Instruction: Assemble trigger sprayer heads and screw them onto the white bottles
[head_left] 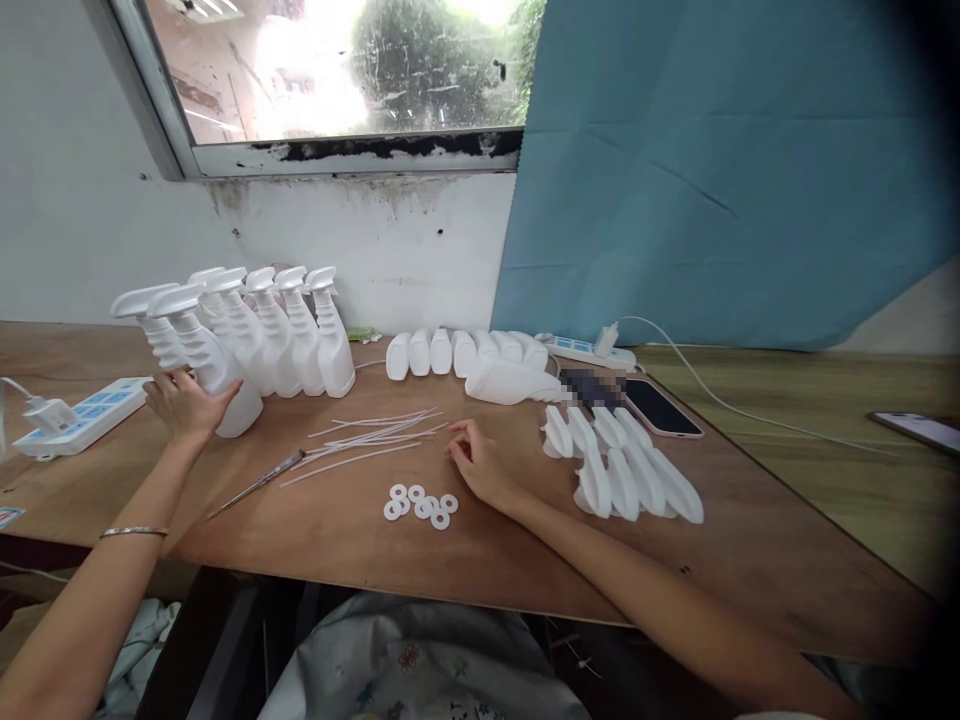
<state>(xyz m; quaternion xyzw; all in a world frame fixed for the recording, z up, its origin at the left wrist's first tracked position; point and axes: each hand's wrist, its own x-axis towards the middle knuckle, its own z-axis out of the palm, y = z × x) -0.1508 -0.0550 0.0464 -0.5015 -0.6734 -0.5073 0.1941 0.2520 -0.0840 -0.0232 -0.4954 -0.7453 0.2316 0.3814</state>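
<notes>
Bottles point(335, 365) with spray heads stand toward the surface's point(495, 560) far edge, at left. The left hand point(187, 405) spreads against the nearest bottle point(244, 412); whether it grips, I cannot tell. The right hand point(481, 468) curls loosely, seemingly empty. Probably light, slick plastic, best held round the body.

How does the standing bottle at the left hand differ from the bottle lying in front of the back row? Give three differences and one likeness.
Pose: the standing bottle is upright, while the lying bottle is on its side.
Fittings: the standing bottle carries a spray head; the lying bottle shows none.
Contact: the left hand touches the standing bottle; neither hand touches the lying bottle.
Both are white.
</notes>
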